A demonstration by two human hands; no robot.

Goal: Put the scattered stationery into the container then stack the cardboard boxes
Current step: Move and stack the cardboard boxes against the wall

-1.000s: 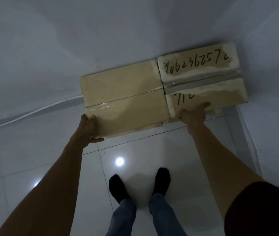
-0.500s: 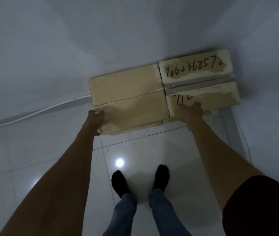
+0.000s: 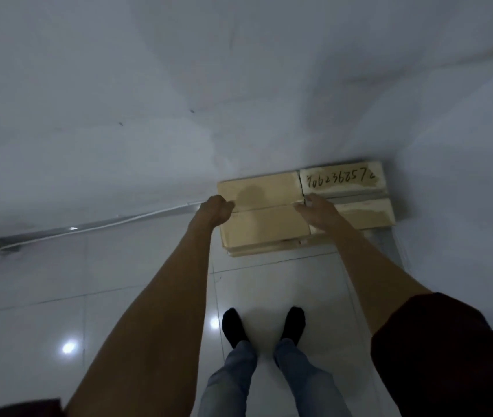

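Cardboard boxes (image 3: pixel 263 227) lie side by side, one bearing handwritten digits.

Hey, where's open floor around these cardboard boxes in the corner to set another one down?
Bare tile lies left of the plain box, between the white cable and your left arm; more lies between the stack and your feet. The corner is crowded: numbered box near the right wall, left hand gripping the plain box's edge, right hand flat on top.
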